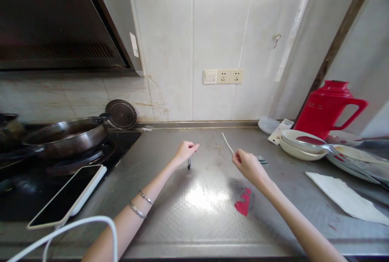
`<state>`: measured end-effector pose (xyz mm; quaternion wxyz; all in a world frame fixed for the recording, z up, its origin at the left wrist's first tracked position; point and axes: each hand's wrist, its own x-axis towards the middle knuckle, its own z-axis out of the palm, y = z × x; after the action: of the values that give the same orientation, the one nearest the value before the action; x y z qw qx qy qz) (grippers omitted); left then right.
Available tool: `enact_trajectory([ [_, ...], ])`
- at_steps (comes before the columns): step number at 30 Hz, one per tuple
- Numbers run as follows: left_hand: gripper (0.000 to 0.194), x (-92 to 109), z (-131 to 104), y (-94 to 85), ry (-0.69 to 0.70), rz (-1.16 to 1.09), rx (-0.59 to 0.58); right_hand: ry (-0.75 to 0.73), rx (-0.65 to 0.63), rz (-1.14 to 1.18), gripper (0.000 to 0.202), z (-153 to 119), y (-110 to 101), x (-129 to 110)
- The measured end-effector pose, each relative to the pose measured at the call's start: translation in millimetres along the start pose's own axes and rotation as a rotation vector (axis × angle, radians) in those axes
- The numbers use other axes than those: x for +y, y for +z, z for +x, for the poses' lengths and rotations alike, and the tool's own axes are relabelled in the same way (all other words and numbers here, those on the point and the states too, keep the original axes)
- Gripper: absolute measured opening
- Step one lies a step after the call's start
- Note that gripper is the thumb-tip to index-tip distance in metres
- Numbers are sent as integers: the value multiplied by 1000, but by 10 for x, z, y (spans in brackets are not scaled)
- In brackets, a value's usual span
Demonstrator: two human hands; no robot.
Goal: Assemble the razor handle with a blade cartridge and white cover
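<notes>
My left hand is closed above the middle of the steel counter. Out from under its fingers a short, thin dark object points down; its upper part is hidden by the hand. To the right, my right hand pinches a thin white stick-like piece, which extends up and to the left from the fingers. Just behind that hand is a small clear piece with dark green stripes, partly covered. A torn red patch shows on the counter below the right hand.
On the left, a white-edged phone with a white cable lies partly over the black stove, beside a steel pan. A red thermos jug, stacked bowls, plates and a white paper sheet occupy the right.
</notes>
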<state>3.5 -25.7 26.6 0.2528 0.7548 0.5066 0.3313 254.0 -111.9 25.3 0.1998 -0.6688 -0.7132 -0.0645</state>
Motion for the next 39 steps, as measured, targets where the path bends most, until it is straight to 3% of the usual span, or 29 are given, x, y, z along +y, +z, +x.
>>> enact_trajectory([
  [5,53,330,-120,243,-10,-147,-104,-107,-66,-78,19,-86,-37,-622],
  [9,49,387,-157,329,-56,-185,-65,-157,-65,-146,21,-136,20,-799],
  [16,32,307,-139,392,-160,-207,-72,-172,-44,-90,21,-199,39,-831],
  [23,30,317,-182,345,-169,-482,-158,-52,-80,465,27,-142,-33,-753],
  [27,29,294,-197,314,-193,-615,-255,2,-157,592,29,-101,0,-745],
  [31,30,217,-176,263,-162,-464,-256,21,-219,609,30,-33,103,-785],
  [39,29,-138,-74,-84,-191,-66,-40,-27,-263,251,21,203,457,-826],
])
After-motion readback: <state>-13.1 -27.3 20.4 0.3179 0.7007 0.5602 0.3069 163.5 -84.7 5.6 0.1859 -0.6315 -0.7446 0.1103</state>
